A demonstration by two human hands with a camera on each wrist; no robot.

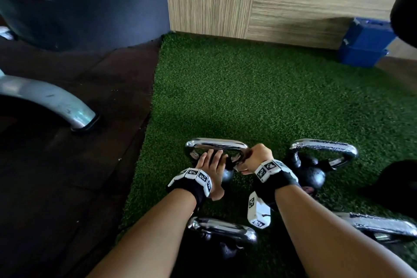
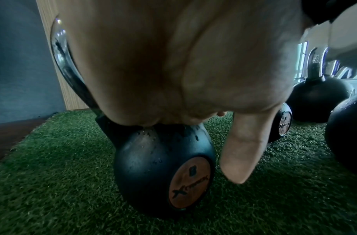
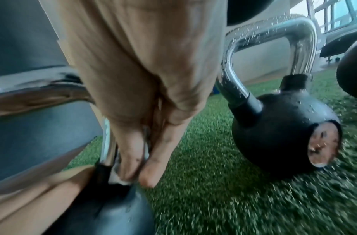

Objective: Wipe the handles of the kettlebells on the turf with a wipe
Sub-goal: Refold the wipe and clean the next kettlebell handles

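Several black kettlebells with chrome handles stand on green turf (image 1: 248,86). My left hand (image 1: 211,162) reaches through the handle (image 1: 216,143) of the far left kettlebell (image 2: 149,167), fingers laid on its black ball, thumb (image 2: 244,151) hanging free. My right hand (image 1: 255,158) grips the right leg of that same handle (image 3: 108,143), fingers curled round it with a white wipe (image 3: 118,178) pinched against the chrome. Most of the wipe is hidden under the fingers.
A second kettlebell (image 1: 325,144) stands just right of my right hand, its handle (image 3: 233,85) beaded with droplets. Two more kettlebells (image 1: 223,230) (image 1: 379,225) lie under my forearms. Dark floor with a machine's metal foot (image 1: 56,99) lies left; a blue box (image 1: 365,43) sits by the wooden wall.
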